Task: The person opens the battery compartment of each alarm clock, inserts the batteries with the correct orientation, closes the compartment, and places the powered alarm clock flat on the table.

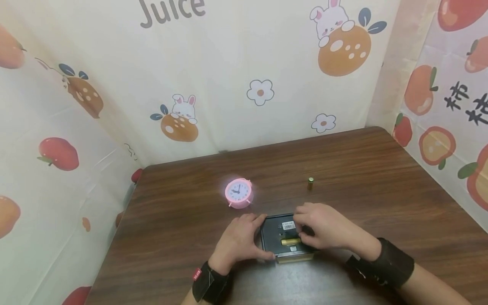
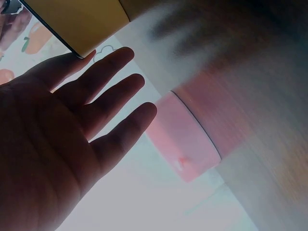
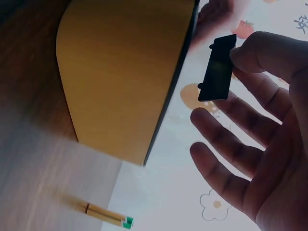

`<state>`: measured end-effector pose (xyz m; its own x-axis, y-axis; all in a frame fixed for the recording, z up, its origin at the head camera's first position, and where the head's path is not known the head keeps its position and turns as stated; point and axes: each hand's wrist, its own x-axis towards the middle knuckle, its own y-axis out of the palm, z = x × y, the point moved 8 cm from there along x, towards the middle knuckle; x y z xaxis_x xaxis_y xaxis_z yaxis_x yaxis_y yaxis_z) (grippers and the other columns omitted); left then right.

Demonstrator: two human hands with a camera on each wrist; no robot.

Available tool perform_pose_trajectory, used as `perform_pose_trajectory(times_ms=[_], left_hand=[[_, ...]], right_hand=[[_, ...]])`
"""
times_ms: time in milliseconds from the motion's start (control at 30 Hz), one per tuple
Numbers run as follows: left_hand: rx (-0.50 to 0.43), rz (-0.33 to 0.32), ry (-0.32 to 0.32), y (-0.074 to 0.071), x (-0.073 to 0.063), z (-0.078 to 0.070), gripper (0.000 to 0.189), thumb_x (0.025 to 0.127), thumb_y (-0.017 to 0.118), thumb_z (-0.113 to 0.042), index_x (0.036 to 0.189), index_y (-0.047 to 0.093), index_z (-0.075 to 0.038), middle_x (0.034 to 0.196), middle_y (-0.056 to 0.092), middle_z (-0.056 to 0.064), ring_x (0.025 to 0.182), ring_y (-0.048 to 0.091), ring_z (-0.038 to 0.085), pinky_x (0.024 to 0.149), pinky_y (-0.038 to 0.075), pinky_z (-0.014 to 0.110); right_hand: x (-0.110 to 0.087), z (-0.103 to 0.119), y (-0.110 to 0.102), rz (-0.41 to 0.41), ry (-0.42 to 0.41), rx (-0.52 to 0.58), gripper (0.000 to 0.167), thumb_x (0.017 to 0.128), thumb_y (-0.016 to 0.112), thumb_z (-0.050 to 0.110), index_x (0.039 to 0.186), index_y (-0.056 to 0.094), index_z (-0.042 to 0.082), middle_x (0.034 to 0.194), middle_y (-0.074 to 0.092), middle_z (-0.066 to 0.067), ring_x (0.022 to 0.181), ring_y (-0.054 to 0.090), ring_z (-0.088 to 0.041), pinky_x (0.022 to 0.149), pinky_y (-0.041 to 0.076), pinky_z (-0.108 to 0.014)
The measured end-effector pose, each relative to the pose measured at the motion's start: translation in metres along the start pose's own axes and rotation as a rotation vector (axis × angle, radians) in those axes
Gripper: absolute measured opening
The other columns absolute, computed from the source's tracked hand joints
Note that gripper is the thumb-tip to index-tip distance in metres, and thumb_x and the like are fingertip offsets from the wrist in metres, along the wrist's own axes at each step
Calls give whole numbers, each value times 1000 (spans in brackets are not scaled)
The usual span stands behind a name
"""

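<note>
A wood-coloured, battery-powered box (image 1: pixel 295 257) lies with its black back (image 1: pixel 272 237) up; its front face is hidden. In that back sits a yellow battery (image 1: pixel 290 242), beside white labels. My left hand (image 1: pixel 239 238) holds the box between thumb and index finger at its left corners; the other fingers stretch out free in the left wrist view. Over the box's right part, my right hand (image 1: pixel 324 224) pinches a small black battery cover (image 3: pixel 219 70) with two tabs, apart from the box in the right wrist view. Its remaining fingers are loosely bent.
Behind the left hand stands a pink alarm clock (image 1: pixel 239 193). A second battery (image 1: pixel 310 183), with a green end, stands upright behind the right hand. Printed cloth (image 1: pixel 228 55) walls in the back and sides of the brown wooden table (image 1: pixel 171 228).
</note>
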<state>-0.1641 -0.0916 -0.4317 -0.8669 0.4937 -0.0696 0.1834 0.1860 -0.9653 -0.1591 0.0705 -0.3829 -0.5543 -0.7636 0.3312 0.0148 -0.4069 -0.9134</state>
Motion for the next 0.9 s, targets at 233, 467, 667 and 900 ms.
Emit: perform_pose_trajectory(times_ms=[233,467,667,900], left_hand=[[-3,6,-1,0,0,0,104,60,69,-78,141,49,-17,130,60,3,115,56,17,100,46,40],[7,2,0,0,0,0,103,60,69,-78,141,49,-17,131,60,3,117,56,18,101,46,41],[18,-7,6,0,0,0,104,59,70,-77,141,50,-16,130,60,3,116,56,18,100,46,40],[20,-14,11,1,0,1,104,59,70,-77,141,49,-17,129,60,3,116,56,17,100,46,40]], right_hand=[[-1,8,7,26,25,-46,26,66,76,26,71,51,31,81,53,18,77,47,-2,72,42,-29],[-1,14,14,31,46,-71,25,65,75,26,69,50,31,87,56,15,83,51,-7,76,44,-34],[-1,14,18,6,54,-85,26,62,76,25,68,51,31,87,55,15,80,48,-5,70,41,-28],[0,16,22,24,65,-72,26,63,76,24,68,51,30,84,54,15,78,46,-6,66,38,-25]])
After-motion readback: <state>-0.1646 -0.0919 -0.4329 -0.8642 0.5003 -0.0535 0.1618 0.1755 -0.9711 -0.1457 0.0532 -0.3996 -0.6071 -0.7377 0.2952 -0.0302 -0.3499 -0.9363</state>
